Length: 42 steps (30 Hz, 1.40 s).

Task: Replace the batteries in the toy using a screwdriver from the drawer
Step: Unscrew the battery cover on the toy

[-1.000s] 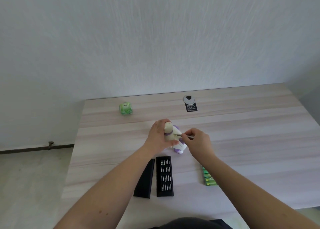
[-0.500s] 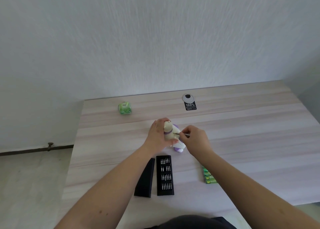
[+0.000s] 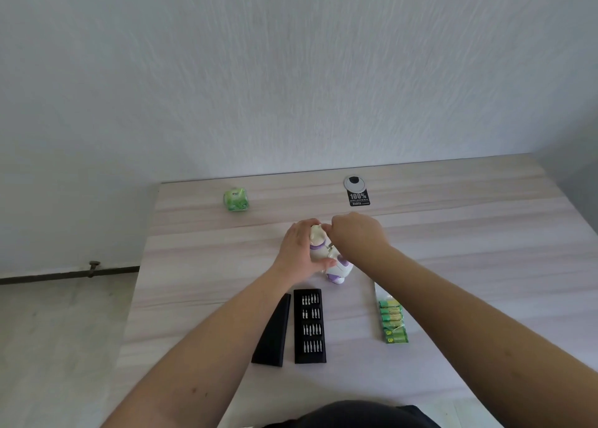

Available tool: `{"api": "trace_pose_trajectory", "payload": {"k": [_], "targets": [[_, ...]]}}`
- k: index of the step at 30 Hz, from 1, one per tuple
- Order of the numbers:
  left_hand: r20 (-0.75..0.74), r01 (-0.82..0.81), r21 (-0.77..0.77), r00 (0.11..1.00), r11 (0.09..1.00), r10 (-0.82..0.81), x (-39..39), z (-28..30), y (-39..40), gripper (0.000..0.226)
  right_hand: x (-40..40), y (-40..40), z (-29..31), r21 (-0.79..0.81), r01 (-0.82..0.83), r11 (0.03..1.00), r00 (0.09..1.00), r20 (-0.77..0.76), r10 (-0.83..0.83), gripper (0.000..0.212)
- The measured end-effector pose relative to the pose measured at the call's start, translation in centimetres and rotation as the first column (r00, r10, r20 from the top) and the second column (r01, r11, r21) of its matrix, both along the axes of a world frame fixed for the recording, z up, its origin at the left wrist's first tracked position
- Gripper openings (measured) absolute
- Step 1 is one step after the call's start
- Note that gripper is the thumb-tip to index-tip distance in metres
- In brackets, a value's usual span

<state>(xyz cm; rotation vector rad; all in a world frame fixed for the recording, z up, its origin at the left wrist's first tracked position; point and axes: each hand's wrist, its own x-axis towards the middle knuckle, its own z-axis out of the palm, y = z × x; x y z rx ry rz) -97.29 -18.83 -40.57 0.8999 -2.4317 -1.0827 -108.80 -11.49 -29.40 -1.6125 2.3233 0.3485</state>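
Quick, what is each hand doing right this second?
Left hand: closed around the small white-and-purple plastic toy, steadying it on the table.
Right hand: fingers pinched on a thin metal screwdriver at the toy.

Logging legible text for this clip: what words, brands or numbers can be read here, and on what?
"100%": black tag at the table's far edge; the smaller line beneath it is too blurred to read.
"GP": green battery pack, on the cells nearest the camera.
Green tissue pack: a small red mark on top, too small to read.
Bit tray, toy: no text visible.
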Motion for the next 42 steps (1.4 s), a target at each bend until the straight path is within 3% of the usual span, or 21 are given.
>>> {"api": "trace_pose_trajectory", "payload": {"k": [2,6,9,12,17,22,25,27,28,29,32,39,42], "targets": [[-0.004,0.000,-0.008,1.000,1.000,0.000,-0.1,0.1,0.0,0.079,-0.2,-0.2,-0.2,0.015,0.022,1.000,0.999,-0.029,-0.022,0.016],[-0.007,0.012,-0.023,1.000,1.000,-0.012,0.0,0.1,0.0,0.078,-0.2,-0.8,-0.9,0.017,0.130,0.991,0.989,0.062,-0.131,0.038],[0.003,0.020,-0.019,1.000,1.000,-0.019,0.0,0.2,-0.1,0.077,-0.2,-1.4,-1.0,0.031,0.178,0.984,0.972,0.149,-0.181,0.029],[0.002,0.015,-0.022,1.000,1.000,-0.015,0.0,0.3,0.0,0.075,-0.4,-1.4,-0.7,0.030,0.129,0.991,0.978,0.159,-0.132,0.005],[0.012,0.011,-0.020,1.000,1.000,-0.011,-0.1,0.1,-0.1,0.076,-1.1,-0.4,-0.6,-0.031,0.120,0.992,0.959,0.263,-0.108,0.028],[0.032,0.017,-0.004,0.999,1.000,-0.017,-0.1,0.5,0.0,0.076,-0.5,-1.0,0.1,0.076,0.062,0.995,0.990,0.122,-0.071,0.022],[0.060,0.023,0.010,0.998,1.000,-0.024,-0.1,0.4,0.0,0.079,0.0,-1.4,0.7,0.167,0.075,0.983,0.986,0.134,-0.098,0.037],[0.082,0.032,0.015,0.996,0.999,-0.033,-0.1,0.1,-0.1,0.082,0.2,-1.4,0.8,0.156,0.003,0.988,0.998,0.067,-0.013,0.016],[0.088,0.035,0.010,0.996,0.999,-0.035,-0.1,0.0,-0.2,0.083,0.5,-1.4,0.7,0.135,-0.041,0.990,0.999,0.036,0.037,0.015],[0.089,0.034,0.009,0.995,0.999,-0.035,-0.1,-0.1,-0.2,0.083,0.5,-1.4,0.3,0.107,-0.088,0.990,0.996,-0.022,0.091,0.030],[0.078,0.022,0.024,0.997,0.999,-0.024,-0.1,0.3,-0.1,0.087,0.2,-1.7,-0.2,0.101,0.000,0.995,0.997,-0.078,0.008,0.008],[0.080,0.014,0.015,0.997,1.000,-0.015,-0.1,0.4,-0.1,0.086,0.0,-2.6,-0.7,0.100,0.028,0.995,1.000,-0.005,-0.028,0.028],[0.089,0.027,0.012,0.996,1.000,-0.028,-0.1,0.4,-0.1,0.087,-0.1,-2.3,-0.4,0.058,-0.010,0.998,0.996,0.086,0.005,0.017]]}}
